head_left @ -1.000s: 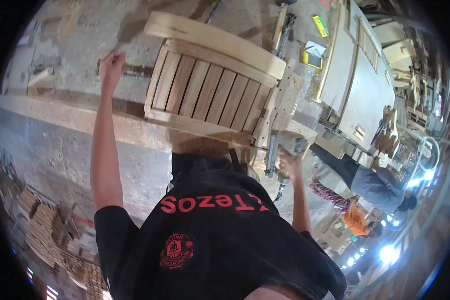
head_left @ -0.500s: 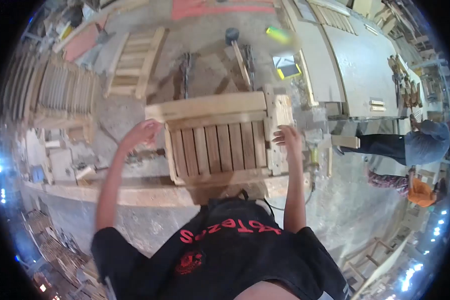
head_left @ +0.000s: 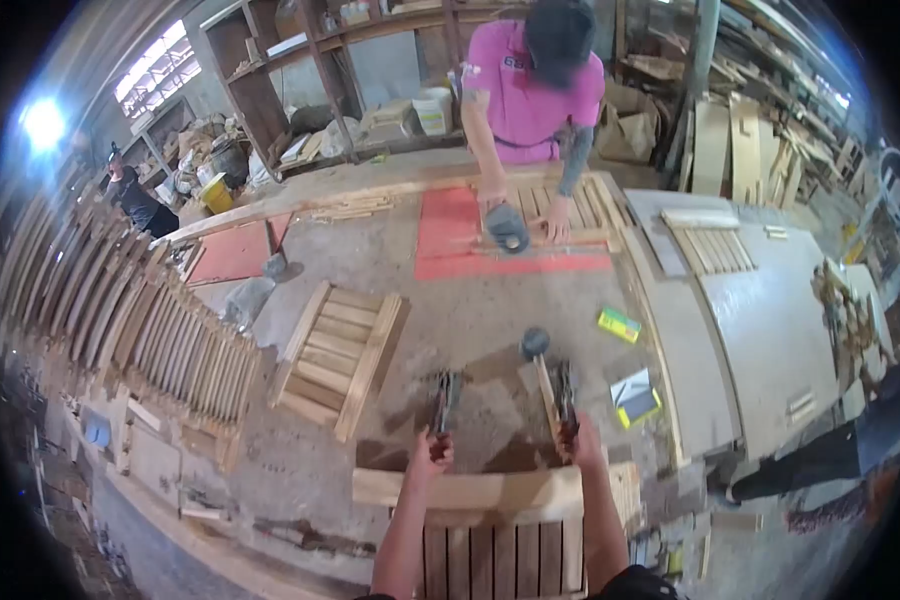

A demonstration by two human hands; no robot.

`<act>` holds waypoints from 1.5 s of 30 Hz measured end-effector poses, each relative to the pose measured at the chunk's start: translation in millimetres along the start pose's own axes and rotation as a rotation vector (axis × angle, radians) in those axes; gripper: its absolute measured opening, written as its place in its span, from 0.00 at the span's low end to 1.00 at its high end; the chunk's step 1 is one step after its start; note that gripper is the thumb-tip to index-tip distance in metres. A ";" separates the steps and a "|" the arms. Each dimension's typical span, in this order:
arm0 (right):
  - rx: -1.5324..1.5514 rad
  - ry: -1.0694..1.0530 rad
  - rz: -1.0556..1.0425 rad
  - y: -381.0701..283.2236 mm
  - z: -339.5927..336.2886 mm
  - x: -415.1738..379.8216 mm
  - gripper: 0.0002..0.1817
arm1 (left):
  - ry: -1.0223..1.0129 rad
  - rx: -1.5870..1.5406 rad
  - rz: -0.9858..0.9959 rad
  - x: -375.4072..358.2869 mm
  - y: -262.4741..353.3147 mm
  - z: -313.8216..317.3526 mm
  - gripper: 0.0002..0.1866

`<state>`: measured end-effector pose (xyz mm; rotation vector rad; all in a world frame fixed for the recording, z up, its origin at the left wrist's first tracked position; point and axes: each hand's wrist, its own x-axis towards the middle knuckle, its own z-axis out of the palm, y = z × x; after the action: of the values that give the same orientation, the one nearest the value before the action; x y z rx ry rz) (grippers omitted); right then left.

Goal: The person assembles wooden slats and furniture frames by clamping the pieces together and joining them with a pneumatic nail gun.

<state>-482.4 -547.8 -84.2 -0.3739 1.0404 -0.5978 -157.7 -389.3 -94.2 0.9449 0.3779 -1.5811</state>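
Fingers of both hands curl shut around dark metal clamp bars: left hand [head_left: 432, 447] on the left clamp bar [head_left: 442, 398], right hand [head_left: 577, 440] on the right clamp bar [head_left: 563, 392]. Both forearms reach straight forward over the pale slatted wooden panel [head_left: 480, 520], lying on the workbench [head_left: 450, 300] just beneath the wrists.

Your left hand [head_left: 429, 452] and right hand [head_left: 580, 447] each rest on a dull, dark metal clamp [head_left: 442, 398] above the slatted panel [head_left: 490, 525], which is bare pale wood, matt and unfinished. The workbench [head_left: 450, 300] under it looks like rough, dusty grey board. At centre left lies another raw wooden frame [head_left: 335, 358]. The mallet [head_left: 538, 362] has a wooden handle and a matt dark head.
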 end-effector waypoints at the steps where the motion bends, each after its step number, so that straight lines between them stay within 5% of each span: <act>1: 0.000 0.116 0.067 -7.5 15.0 -3.7 0.25 | -0.059 -0.083 -0.010 5.9 0.5 9.1 0.31; 4: 0.441 -0.117 0.206 -9.2 16.4 11.8 0.18 | -0.176 -0.377 -0.031 21.2 1.1 35.2 0.32; 6: 0.692 -0.142 0.355 -16.6 -2.8 43.3 0.14 | -0.483 -0.519 -0.022 38.5 22.8 57.0 0.34; 7: 0.524 -0.261 0.148 -27.5 5.5 51.1 0.15 | -0.623 -0.580 -0.003 9.0 45.3 89.1 0.35; 8: 0.365 -0.386 -0.061 -36.8 12.7 57.1 0.15 | -0.312 -0.388 0.196 -15.9 69.7 130.0 0.37; 9: 0.222 -0.499 -0.273 -40.5 15.7 53.1 0.16 | -0.781 -0.184 0.430 -15.4 99.1 150.4 0.37; 10: 0.304 -0.037 -0.334 -98.6 99.9 -0.7 0.15 | -0.737 -0.044 0.613 -70.7 118.9 198.8 0.37; 11: 0.371 -0.924 -0.498 -168.3 127.0 4.5 0.14 | -0.729 0.136 0.699 -116.4 143.1 233.4 0.36; 13: 0.223 -1.057 -0.785 -302.5 252.2 -89.3 0.13 | -0.276 0.357 0.965 -192.1 139.4 269.7 0.27; 14: 0.088 -1.074 -0.915 -353.1 303.4 -136.1 0.15 | -0.204 0.510 1.033 -208.0 123.7 250.8 0.23; 15: -0.054 -1.056 -1.033 -379.6 342.8 -175.2 0.17 | -0.144 0.663 1.106 -223.3 108.2 232.7 0.20; 16: -0.125 -0.572 -1.158 -379.6 374.9 -211.5 0.17 | -0.090 0.823 1.165 -235.9 91.0 216.3 0.16; 18: -0.738 -0.346 -1.421 -360.3 370.2 -236.9 0.15 | 0.167 1.136 1.149 -244.6 47.8 145.6 0.11; 20: -0.701 -0.169 -1.337 -248.9 343.6 -265.0 0.18 | 0.308 1.080 1.054 -241.0 -9.1 57.5 0.11; 21: -0.812 -0.111 -1.348 -193.4 305.7 -240.3 0.20 | 0.338 0.910 0.812 -230.2 -36.8 1.7 0.11; 22: -0.971 -0.032 -1.317 -125.4 268.6 -203.1 0.23 | 0.610 1.188 0.879 -218.6 -65.9 -59.4 0.13; 23: -1.152 0.069 -1.255 -56.6 232.1 -165.1 0.27 | 0.536 1.370 1.202 -207.3 -84.6 -138.5 0.18; 24: -1.344 0.170 -1.171 8.6 197.0 -134.5 0.30 | 0.718 1.556 1.056 -191.6 -104.8 -219.8 0.24; 25: -1.525 0.265 -1.089 64.6 162.5 -125.8 0.35 | 0.935 1.548 0.632 -205.1 -124.0 -214.5 0.38; 26: -1.658 0.359 -0.987 112.7 133.8 -111.3 0.39 | 1.035 1.677 0.490 -203.6 -137.8 -208.8 0.42; 27: -1.583 0.178 -0.800 138.3 109.1 -150.8 0.43 | 1.191 1.778 0.351 -208.9 -147.0 -207.9 0.46; 28: -1.538 0.097 -0.500 147.2 95.6 -183.7 0.44 | 1.231 1.698 0.413 -218.8 -163.0 -187.5 0.45; 31: -1.605 0.232 -0.747 198.7 63.9 -159.1 0.44 | 0.975 1.961 0.772 -221.7 -183.3 -209.0 0.36; 33: -1.633 0.269 -0.836 201.7 57.8 -154.6 0.43 | 0.817 1.994 0.766 -216.8 -175.6 -196.6 0.35; 39: -1.628 0.148 -0.680 181.3 60.0 -151.0 0.41 | 0.374 1.933 0.666 -216.6 -152.8 -145.1 0.34; 42: -1.487 0.286 -0.743 176.3 57.4 -163.2 0.38 | 0.201 1.870 0.660 -223.7 -151.8 -117.0 0.33; 45: -1.264 0.102 -0.461 136.7 37.5 -265.6 0.34 | 0.058 1.823 0.632 -234.9 -157.9 -91.1 0.32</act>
<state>-508.9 -275.1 40.4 -1.7347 1.3481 -0.2835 -278.0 -128.7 -16.8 2.0957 -1.4801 -0.9619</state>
